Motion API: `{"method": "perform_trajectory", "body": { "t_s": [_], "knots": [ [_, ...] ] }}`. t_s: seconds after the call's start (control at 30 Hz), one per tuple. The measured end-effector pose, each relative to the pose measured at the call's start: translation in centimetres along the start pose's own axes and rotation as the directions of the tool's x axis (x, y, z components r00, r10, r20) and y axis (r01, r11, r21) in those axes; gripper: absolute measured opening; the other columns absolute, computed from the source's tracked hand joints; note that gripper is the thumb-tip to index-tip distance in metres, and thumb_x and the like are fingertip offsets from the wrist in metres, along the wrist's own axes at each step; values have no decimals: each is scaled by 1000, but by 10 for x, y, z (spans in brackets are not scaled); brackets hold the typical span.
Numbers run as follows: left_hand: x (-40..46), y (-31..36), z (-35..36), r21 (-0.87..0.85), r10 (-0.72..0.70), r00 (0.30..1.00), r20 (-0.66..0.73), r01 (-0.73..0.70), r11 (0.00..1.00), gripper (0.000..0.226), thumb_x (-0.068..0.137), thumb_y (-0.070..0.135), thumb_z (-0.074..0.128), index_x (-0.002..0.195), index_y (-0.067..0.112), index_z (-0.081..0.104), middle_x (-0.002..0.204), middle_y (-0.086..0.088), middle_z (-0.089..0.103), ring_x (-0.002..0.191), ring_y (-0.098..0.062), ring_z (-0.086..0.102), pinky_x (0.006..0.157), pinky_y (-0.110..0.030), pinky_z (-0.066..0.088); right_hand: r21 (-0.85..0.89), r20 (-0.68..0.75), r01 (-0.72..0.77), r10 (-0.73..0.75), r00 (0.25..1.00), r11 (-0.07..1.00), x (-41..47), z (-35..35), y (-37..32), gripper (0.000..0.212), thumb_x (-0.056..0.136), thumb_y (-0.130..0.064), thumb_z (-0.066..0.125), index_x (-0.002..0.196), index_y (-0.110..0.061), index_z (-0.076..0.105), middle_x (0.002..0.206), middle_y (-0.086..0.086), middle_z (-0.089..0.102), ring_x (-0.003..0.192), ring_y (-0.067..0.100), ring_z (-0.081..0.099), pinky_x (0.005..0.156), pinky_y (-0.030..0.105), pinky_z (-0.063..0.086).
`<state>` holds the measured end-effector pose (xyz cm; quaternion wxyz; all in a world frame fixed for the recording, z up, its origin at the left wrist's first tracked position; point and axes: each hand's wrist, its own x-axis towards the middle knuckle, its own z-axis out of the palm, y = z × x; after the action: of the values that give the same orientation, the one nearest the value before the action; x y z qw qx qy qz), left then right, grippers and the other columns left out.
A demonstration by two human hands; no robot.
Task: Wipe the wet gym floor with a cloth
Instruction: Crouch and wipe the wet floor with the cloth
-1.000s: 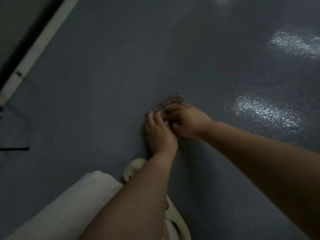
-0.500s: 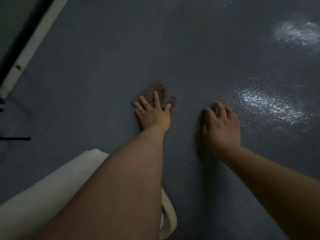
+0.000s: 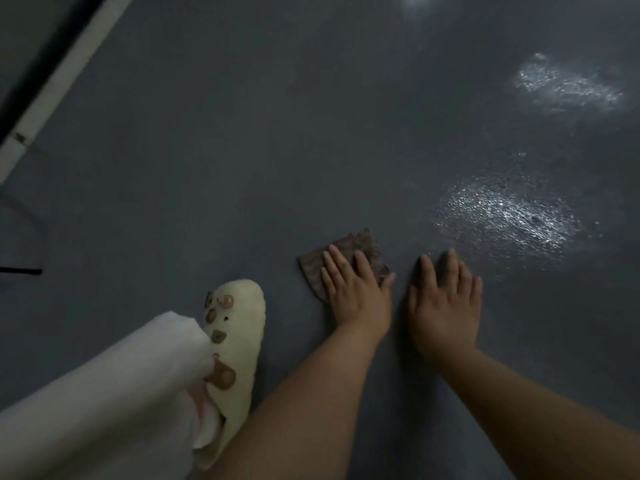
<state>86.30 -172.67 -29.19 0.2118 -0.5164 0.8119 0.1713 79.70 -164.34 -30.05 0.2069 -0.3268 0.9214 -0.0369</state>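
A small brown cloth (image 3: 363,244) lies flat on the dark grey gym floor (image 3: 242,150). My left hand (image 3: 355,289) presses down on it with straight, spread fingers and covers its near half. Just to the right, my right hand (image 3: 446,303) rests flat on the bare floor, fingers straight, holding nothing. A shiny wet patch (image 3: 509,216) glistens beyond and to the right of my right hand. A second wet patch (image 3: 568,84) lies farther back on the right.
My cream clog (image 3: 239,317) with brown charms and a white trouser leg (image 3: 104,393) are on the floor at the lower left. A white skirting strip (image 3: 65,74) and a dark wall edge run along the upper left.
Both hands had been bunched on the cloth, then the right hand moved off onto the floor. Since then the left hand has slid the cloth right, close beside the right hand. The view has swung, showing the clog.
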Motion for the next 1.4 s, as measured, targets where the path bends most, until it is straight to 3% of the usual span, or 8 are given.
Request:
{"method": "perform_trajectory", "body": {
  "t_s": [0.17,0.4,0.73,1.0,1.07,1.13,1.2,1.4],
  "knots": [
    [40,-6,-16,-35,-2,1000,-10,1,999,79,95,59,27,150,18,-11,152,-25,-21,142,-37,-20,114,-46,-9,-53,8,34,-34,999,998,-3,12,5,57,96,-40,25,150,-22,21,158,15,10,144,33,7,111,46,-4],
    [72,-35,-33,-44,-2,998,-63,0,999,77,92,64,28,151,28,-9,155,-14,-22,142,-34,-20,113,-53,-9,-47,22,36,-35,999,998,-5,12,7,60,99,-43,27,152,-25,7,159,11,-4,145,29,-6,115,45,-6],
    [83,-101,-35,-140,-286,952,-108,270,952,69,93,64,23,149,37,-6,157,-5,-19,143,-33,-17,111,-61,-3,-25,-34,16,-17,999,1000,-4,22,5,67,88,-44,21,151,-21,19,158,14,8,145,33,5,113,46,-6],
    [-10,-99,23,-308,-591,805,-46,552,775,63,97,52,27,151,32,2,158,-12,-10,143,-41,-7,111,-61,4,-65,-17,-10,9,1000,998,-5,23,1,68,87,-44,14,152,-24,9,159,11,-2,145,30,-3,111,45,-12],
    [-44,-69,47,-237,-475,868,-144,436,868,63,94,50,32,150,23,22,156,-22,13,140,-48,13,106,-66,16,-65,-13,-12,11,1000,998,-5,22,2,68,87,-44,13,152,-25,8,159,10,-3,145,30,-5,111,45,-12],
    [-77,-36,69,-109,-193,969,-155,178,978,65,83,51,34,140,19,44,143,-26,40,130,-50,34,101,-66,25,-61,-24,-16,15,1000,998,-4,24,2,68,87,-44,14,152,-26,10,159,10,-2,146,29,-4,112,45,-12],
    [-92,-21,76,-5,46,997,-56,-46,999,66,81,54,31,139,22,37,141,-22,43,130,-45,31,103,-63,18,-47,-47,-22,19,999,999,-4,25,2,64,90,-42,19,152,-25,13,159,10,1,146,29,-1,112,44,-11],
    [-11,-63,36,371,522,851,-56,-468,802,65,87,58,25,147,32,29,157,-11,18,142,-38,19,110,-61,15,17,-76,-27,29,997,999,-2,22,4,60,91,-42,17,150,-30,21,159,5,10,146,26,6,115,42,-3]
  ]
}}
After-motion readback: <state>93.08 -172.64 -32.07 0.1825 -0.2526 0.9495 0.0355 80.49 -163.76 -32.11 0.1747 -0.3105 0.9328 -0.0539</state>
